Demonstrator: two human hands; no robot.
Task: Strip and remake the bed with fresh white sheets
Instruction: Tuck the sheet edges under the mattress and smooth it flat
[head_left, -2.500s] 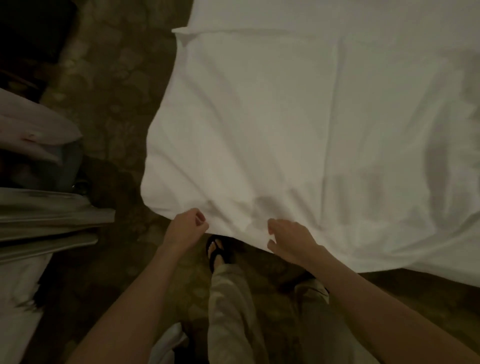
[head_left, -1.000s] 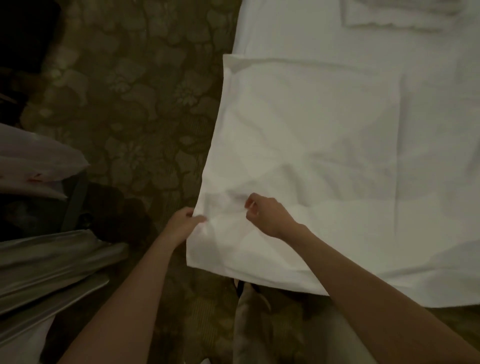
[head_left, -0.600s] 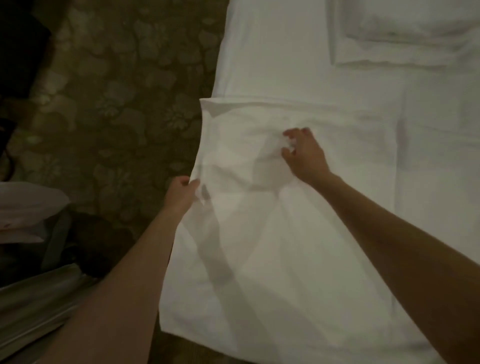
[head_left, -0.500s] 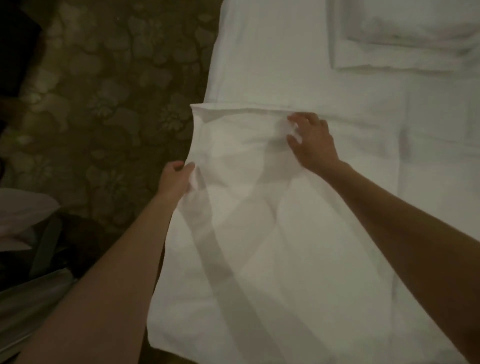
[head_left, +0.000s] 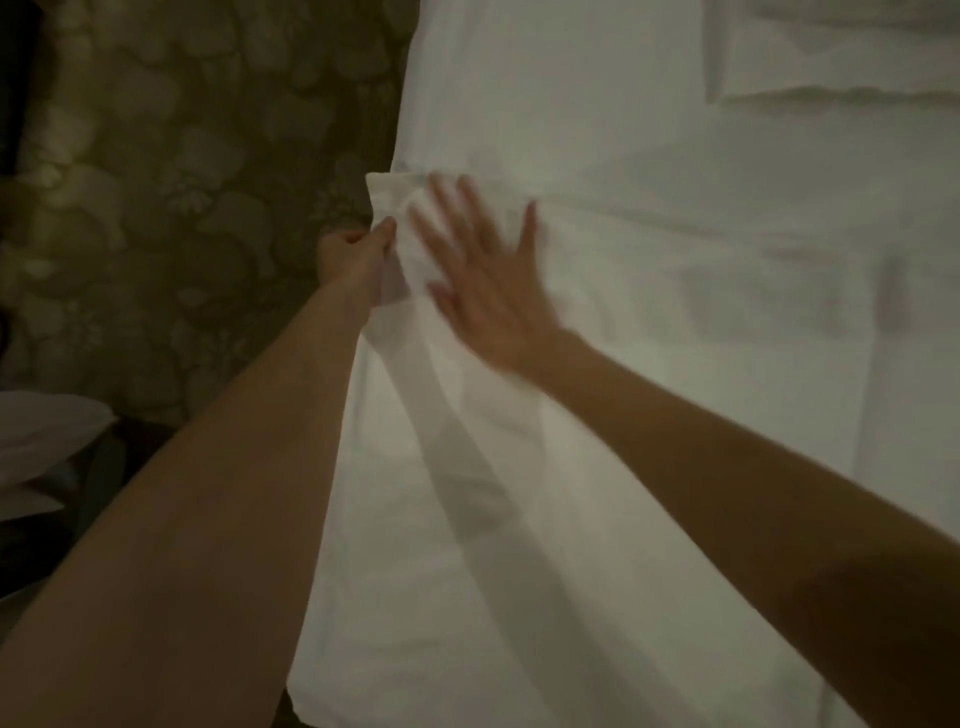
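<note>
Right hand (head_left: 485, 291) just let go of its pinch and now lies spread flat on the sheet (head_left: 597, 467), smoothing. Left hand (head_left: 353, 260), just beside it, still pinches the edge, so the layer looks placed.

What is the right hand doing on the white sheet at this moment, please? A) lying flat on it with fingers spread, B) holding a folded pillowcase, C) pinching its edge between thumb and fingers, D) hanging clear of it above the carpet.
A: the right hand lies palm-down on the white sheet with straight, spread fingers, while the left hand pinches the sheet's edge.
</note>
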